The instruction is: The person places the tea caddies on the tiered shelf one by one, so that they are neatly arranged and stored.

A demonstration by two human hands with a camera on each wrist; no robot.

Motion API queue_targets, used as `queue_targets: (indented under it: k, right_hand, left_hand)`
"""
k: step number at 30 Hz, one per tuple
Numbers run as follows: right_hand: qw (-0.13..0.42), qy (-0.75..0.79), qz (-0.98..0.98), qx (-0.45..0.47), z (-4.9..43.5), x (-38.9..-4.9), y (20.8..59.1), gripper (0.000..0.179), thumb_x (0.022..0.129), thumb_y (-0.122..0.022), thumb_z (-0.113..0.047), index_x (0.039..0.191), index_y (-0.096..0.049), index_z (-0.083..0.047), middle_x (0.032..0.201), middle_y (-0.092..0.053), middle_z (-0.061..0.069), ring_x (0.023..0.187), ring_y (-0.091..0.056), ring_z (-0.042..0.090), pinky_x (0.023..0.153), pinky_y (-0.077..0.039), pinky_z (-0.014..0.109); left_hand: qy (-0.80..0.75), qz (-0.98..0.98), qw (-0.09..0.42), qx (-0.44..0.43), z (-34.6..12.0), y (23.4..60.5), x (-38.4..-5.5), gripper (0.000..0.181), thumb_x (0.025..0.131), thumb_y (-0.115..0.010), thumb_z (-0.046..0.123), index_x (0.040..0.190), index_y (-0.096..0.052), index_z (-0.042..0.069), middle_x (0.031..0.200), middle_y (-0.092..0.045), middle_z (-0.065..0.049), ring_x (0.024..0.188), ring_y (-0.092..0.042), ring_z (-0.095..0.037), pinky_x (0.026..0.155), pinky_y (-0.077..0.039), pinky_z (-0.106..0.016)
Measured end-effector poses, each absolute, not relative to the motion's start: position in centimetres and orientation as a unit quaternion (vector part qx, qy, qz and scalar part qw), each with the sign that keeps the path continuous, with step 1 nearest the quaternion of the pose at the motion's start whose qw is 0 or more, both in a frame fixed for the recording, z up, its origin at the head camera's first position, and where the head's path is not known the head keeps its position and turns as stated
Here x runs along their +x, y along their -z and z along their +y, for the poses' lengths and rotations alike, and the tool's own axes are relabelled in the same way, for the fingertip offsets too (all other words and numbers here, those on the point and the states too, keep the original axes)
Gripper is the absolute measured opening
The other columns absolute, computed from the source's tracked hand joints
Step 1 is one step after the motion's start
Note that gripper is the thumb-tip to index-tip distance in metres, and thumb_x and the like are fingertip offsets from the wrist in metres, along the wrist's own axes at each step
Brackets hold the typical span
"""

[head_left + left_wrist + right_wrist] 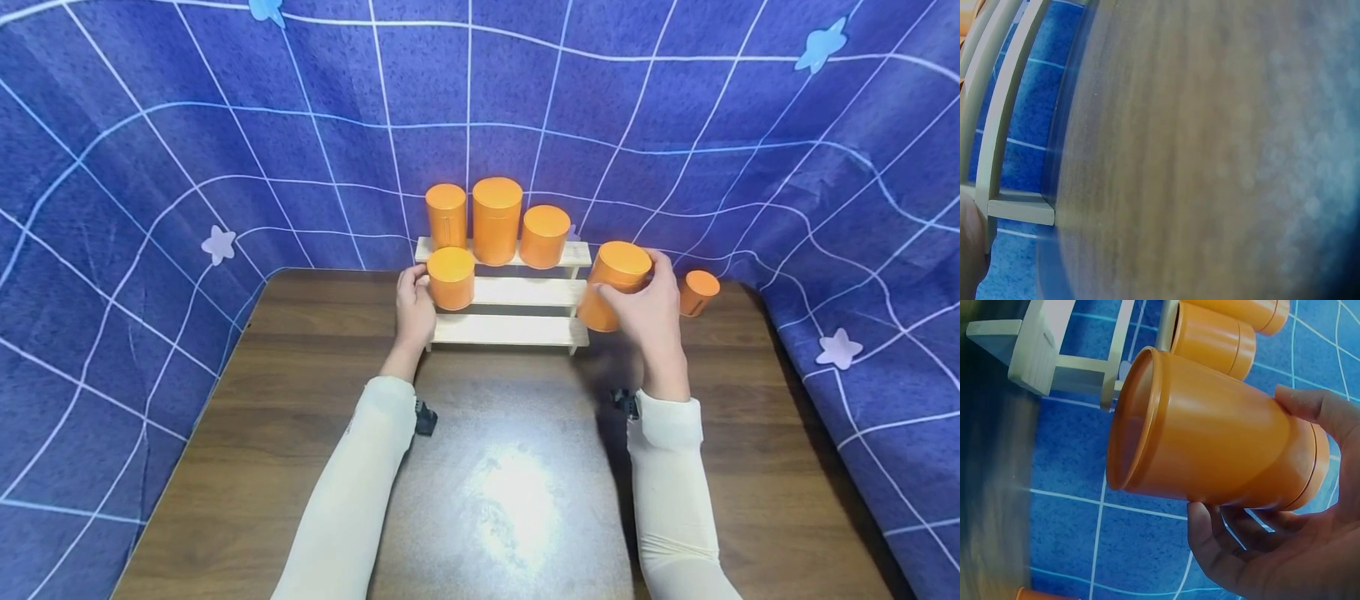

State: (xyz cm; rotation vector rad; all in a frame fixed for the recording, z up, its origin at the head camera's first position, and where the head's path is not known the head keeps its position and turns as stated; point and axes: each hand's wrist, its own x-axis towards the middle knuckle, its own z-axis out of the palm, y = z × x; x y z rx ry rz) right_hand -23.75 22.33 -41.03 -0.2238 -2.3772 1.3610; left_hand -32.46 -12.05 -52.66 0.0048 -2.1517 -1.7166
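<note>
In the head view my right hand (651, 304) grips a large orange canister (611, 287) beside the right end of a pale wooden three-step rack (517, 331). The right wrist view shows the canister (1222, 434) raised, its recessed base uncovered, with thumb and fingers round its lid end. My left hand (415, 307) is at the rack's left end, against a short orange canister (452, 282) on the middle step. Whether its fingers hold that canister or the rack is hidden. Only a bit of this hand (969, 244) shows by the rack's leg in the left wrist view.
Along the top step stand a slim canister (447, 218), a tall wide one (497, 223) and a shorter one (545, 237), all orange. A small orange canister (698, 293) stands on the brown table (300, 400) right of my right hand. Blue patterned cloth (337, 150) hangs behind.
</note>
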Motion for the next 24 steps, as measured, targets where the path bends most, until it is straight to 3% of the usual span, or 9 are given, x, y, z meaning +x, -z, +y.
queue_targets:
  k: [17,24]
  right_hand:
    - [0.171,-0.500,-0.848,-0.037,20.8,-23.8,41.0,0.086,0.081,-0.091,-0.026,0.151,-0.047,-0.007,0.143,-0.060,0.017,0.126,-0.059,0.030,0.110,-0.050,0.048]
    - [0.165,-0.505,-0.847,-0.022,20.0,-23.7,41.0,0.087,0.080,-0.092,-0.027,0.151,-0.047,-0.009,0.140,-0.061,0.015,0.113,-0.063,0.028,0.097,-0.052,0.037]
  left_hand:
    - [0.609,-0.768,0.196,0.003,-12.1,52.8,-32.5,0.037,0.107,-0.036,-0.002,0.137,-0.057,-0.002,0.142,-0.056,-0.019,0.140,-0.052,-0.030,0.125,-0.040,-0.042]
    - [0.608,-0.770,0.196,0.000,-12.0,52.7,-32.5,0.036,0.107,-0.037,-0.001,0.137,-0.058,-0.002,0.141,-0.056,-0.019,0.140,-0.053,-0.030,0.125,-0.040,-0.041]
